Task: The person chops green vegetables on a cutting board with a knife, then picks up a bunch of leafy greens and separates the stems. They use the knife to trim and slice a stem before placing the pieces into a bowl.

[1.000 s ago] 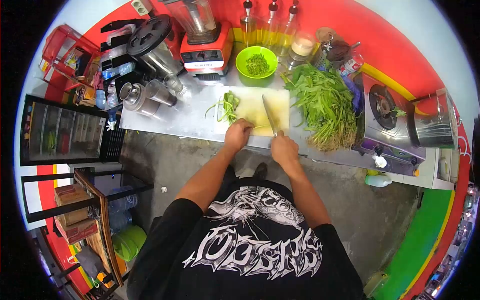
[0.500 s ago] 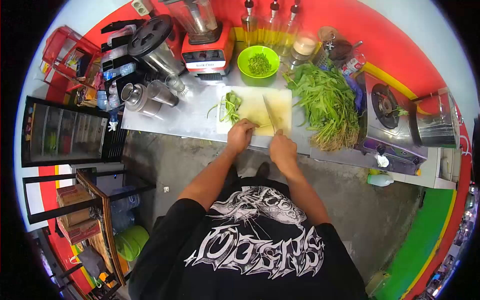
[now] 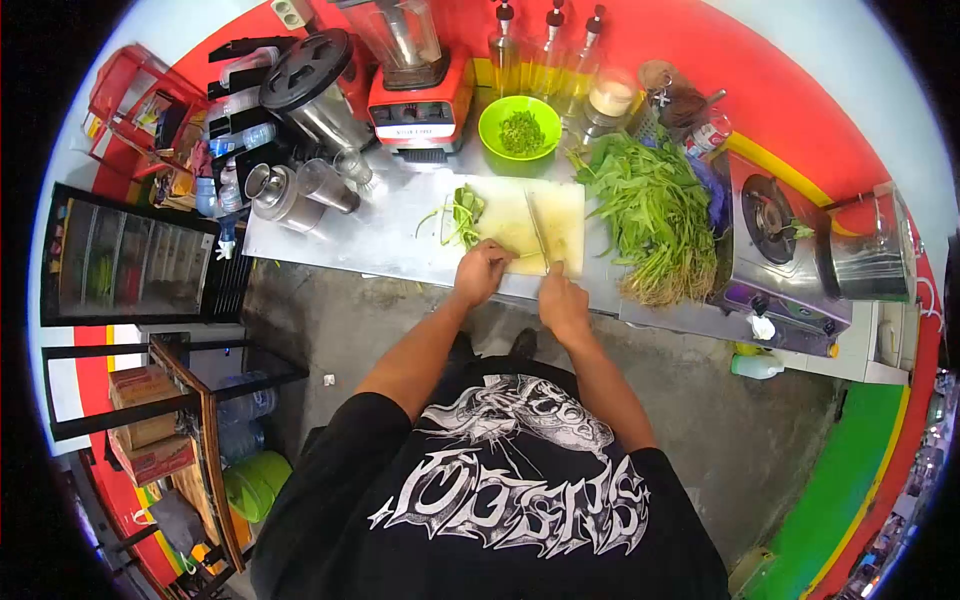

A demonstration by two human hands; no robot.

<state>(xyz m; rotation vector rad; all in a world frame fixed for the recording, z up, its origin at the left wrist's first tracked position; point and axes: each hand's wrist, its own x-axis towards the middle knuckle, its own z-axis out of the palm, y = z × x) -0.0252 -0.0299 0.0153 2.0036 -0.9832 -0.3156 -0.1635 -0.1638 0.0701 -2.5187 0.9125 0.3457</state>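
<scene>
A white cutting board (image 3: 500, 190) lies on the metal counter before me. My right hand (image 3: 565, 302) is closed round the handle of a knife (image 3: 537, 222), whose blade points away from me over the board. At the board's near edge, my left hand (image 3: 483, 272) pinches a thin green stem (image 3: 521, 257) that reaches toward the blade. Cut leafy greens (image 3: 463, 213) sit on the left part of the board. Behind the board, a bright green bowl (image 3: 520, 163) holds chopped greens. A large bunch of leafy greens with roots (image 3: 655, 215) lies right of the board.
A red blender (image 3: 420, 110) stands behind the board, with bottles of yellowish liquid (image 3: 545, 65) at the wall. Metal and clear cups (image 3: 325, 187) are on the left. To the right is a gas stove (image 3: 780, 240) with a metal pot (image 3: 868, 245).
The view has shifted slightly. The knife blade stands a little more upright along the board; both hands stay in nearly the same place.
</scene>
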